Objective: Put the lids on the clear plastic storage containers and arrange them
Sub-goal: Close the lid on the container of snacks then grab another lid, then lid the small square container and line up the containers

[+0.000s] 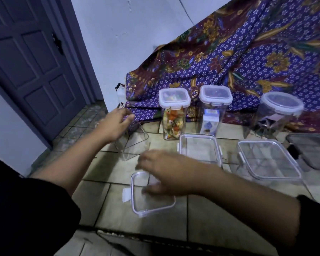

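- The left hand [116,124] reaches to the rim of an open container [135,145] that stands lidless on the tiled floor [100,200]. Blur hides whether the hand grips it.
- The right hand [166,174] lies over a small square lid [151,200], flat on the floor in front of that container. I cannot tell whether it pinches the lid.
- To the right, two flat lidded boxes [199,148] lie in front of three tall lidded jars [174,115].

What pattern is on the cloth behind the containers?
The cloth is purple with small white flowers and maroon-gold floral bands; head view.
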